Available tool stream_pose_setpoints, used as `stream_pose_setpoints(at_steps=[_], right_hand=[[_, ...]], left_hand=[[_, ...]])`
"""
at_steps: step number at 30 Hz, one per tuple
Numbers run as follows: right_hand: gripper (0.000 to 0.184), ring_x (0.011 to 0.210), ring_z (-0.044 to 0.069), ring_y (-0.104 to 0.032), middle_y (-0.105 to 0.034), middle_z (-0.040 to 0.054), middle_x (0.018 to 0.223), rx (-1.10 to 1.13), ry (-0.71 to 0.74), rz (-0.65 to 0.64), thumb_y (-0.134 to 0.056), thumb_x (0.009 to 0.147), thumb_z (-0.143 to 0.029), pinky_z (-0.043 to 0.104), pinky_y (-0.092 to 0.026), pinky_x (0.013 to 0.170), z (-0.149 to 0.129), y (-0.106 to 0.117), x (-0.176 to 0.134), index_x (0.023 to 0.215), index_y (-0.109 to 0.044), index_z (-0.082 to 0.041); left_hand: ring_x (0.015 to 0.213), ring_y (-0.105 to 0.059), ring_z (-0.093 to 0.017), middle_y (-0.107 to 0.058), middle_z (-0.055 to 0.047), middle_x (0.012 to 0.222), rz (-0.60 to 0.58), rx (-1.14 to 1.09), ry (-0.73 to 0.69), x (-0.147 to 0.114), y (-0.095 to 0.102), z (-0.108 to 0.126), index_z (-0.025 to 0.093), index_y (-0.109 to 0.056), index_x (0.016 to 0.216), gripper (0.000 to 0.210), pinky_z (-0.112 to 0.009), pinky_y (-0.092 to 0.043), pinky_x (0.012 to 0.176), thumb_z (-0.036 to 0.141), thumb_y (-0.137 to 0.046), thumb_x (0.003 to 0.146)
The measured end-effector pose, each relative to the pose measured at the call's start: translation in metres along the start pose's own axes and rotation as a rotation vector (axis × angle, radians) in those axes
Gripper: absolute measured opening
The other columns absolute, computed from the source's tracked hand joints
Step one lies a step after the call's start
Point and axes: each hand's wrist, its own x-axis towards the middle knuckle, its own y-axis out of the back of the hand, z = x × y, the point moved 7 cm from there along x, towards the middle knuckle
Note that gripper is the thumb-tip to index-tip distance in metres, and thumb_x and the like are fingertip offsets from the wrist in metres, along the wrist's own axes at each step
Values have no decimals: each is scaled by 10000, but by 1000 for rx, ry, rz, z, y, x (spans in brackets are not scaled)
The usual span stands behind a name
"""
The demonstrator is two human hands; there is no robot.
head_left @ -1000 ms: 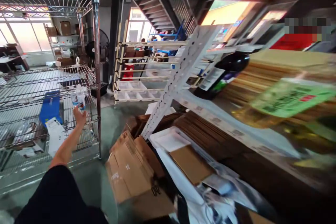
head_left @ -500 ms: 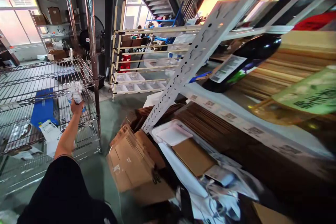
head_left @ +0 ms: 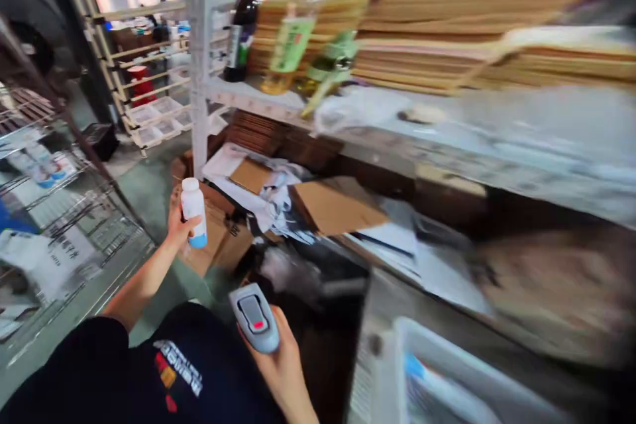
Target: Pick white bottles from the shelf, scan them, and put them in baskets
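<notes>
Your left hand (head_left: pixel 177 228) gripped the small white plastic bottle (head_left: pixel 193 211) upright, up and left of the grey handheld scanner (head_left: pixel 254 317) clasped in your right hand (head_left: pixel 283 364).

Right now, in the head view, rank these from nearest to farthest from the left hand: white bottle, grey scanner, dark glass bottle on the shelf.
1. White bottle, held in the left hand.
2. Grey scanner, lower right, in the right hand.
3. Dark glass bottle, up on the shelf.
</notes>
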Motion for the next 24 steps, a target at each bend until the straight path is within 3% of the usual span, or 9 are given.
stream_pose_setpoints(at_steps=[3,6,11,14,18,24], right_hand=[[119,793,200,-647,-627,37,944,-13,7,120,-695,909,-244,304,-558,700,-21,41,-25,1020,-666,-216],[138,810,194,-636,-624,44,955,-57,-17,252,-650,872,-197,291,-543,713,-31,82,-59,1009,-662,-204],[182,788,194,-615,-614,47,920,-141,-129,511,-611,837,-216,289,-525,690,-17,135,-128,1007,-670,-196],[169,841,212,-636,-642,57,945,-105,-216,635,-638,879,-278,309,-544,734,-4,157,-165,1023,-666,-193],[261,887,231,-655,-677,72,999,-18,-299,737,-706,921,-380,337,-553,787,6,173,-197,1086,-661,-184],[247,820,229,-632,-643,55,926,-51,-388,846,-713,882,-382,335,-525,734,21,169,-205,1030,-680,-188]], left_hand=[[643,-637,-159,-737,-7,819,-213,-27,53,-43,-90,-14,209,-678,990,579,-257,-506,537,321,-968,501],[596,-592,-139,-706,21,778,-387,-13,145,-93,-173,-26,213,-668,1004,592,-243,-479,503,333,-962,505],[656,-611,-139,-708,19,795,-637,-16,257,-178,-283,-47,206,-676,970,554,-242,-513,570,345,-956,512],[671,-628,-158,-713,3,783,-779,-16,372,-223,-325,-64,197,-677,953,598,-261,-519,592,388,-977,472],[721,-683,-209,-730,-20,810,-931,30,475,-267,-359,-84,198,-666,1012,709,-276,-515,581,457,-1009,448],[801,-725,-223,-761,-40,964,-1036,98,549,-285,-399,-114,224,-629,1126,747,-256,-502,524,500,-996,537]])
